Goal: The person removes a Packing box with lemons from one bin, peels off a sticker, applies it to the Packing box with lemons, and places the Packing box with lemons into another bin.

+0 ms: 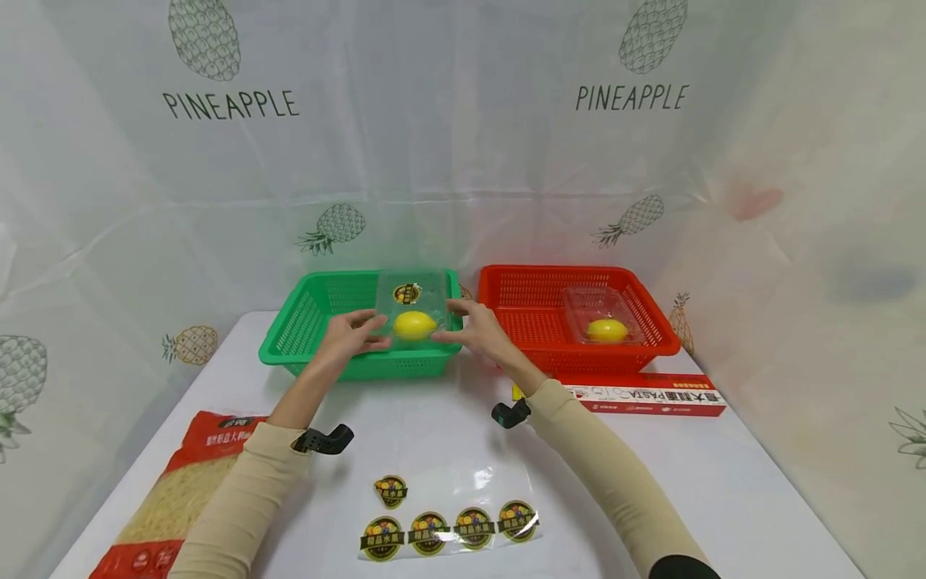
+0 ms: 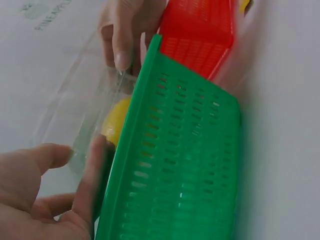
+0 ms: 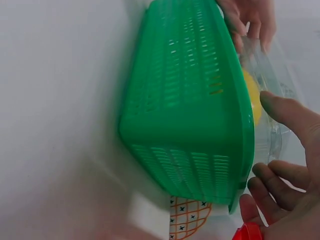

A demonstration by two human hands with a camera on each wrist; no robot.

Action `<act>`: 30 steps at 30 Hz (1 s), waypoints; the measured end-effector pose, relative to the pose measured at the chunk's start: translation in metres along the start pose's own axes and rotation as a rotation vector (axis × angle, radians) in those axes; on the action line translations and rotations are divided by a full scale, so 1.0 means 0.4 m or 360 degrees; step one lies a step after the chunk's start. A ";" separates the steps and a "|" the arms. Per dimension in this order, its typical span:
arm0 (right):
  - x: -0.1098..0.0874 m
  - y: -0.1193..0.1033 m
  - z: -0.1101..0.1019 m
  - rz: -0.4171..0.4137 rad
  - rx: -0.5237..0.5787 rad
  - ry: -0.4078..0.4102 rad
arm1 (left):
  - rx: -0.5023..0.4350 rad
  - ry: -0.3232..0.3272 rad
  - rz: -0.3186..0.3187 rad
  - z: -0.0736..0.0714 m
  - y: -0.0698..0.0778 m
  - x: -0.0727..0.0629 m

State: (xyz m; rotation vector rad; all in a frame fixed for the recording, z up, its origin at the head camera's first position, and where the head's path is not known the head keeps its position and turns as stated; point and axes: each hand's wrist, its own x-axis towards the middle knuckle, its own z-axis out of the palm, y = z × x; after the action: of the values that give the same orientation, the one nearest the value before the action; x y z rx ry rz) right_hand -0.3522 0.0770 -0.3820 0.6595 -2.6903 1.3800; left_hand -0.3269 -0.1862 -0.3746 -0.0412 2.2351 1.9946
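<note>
A clear plastic clamshell box with a round sticker on it and a yellow lemon inside is over the right half of the green basket. My left hand grips the box's left side, thumb and fingers apart across its edge. On the opposite side my right hand holds it, the thumb in front and the other fingers curled by the basket's end. Part of the box stands above the basket rim in both wrist views; its lower part is hidden behind the green wall.
A red basket on the right holds another clear box with a lemon. Before it lies a red pasta carton. A bag of pasta lies at left; a sticker sheet is in front. A patterned curtain hangs behind.
</note>
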 end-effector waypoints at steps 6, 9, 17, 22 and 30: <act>0.018 0.005 0.010 0.0001 -0.0122 -0.0010 | 0.0361 0.0002 0.0061 -0.011 0.011 0.010; 0.026 0.001 0.011 -0.0013 -0.0255 0.0001 | 0.0598 0.0008 0.0122 -0.014 0.014 0.014; 0.038 -0.011 0.019 0.0002 -0.0545 0.0032 | 0.0853 -0.0149 0.0102 -0.017 0.011 0.044; 0.035 -0.027 0.022 -0.0005 -0.0653 -0.0001 | 0.0915 -0.0265 0.0094 -0.020 0.006 0.054; 0.038 -0.035 0.022 0.0016 -0.0759 0.0013 | 0.0965 -0.0343 0.0090 -0.027 0.008 0.062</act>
State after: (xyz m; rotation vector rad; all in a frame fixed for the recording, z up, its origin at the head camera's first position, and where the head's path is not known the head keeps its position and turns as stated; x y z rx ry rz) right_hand -0.3594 0.0577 -0.3729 0.5864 -2.8534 0.6871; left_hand -0.3529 -0.1945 -0.3733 0.2895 2.5983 1.1934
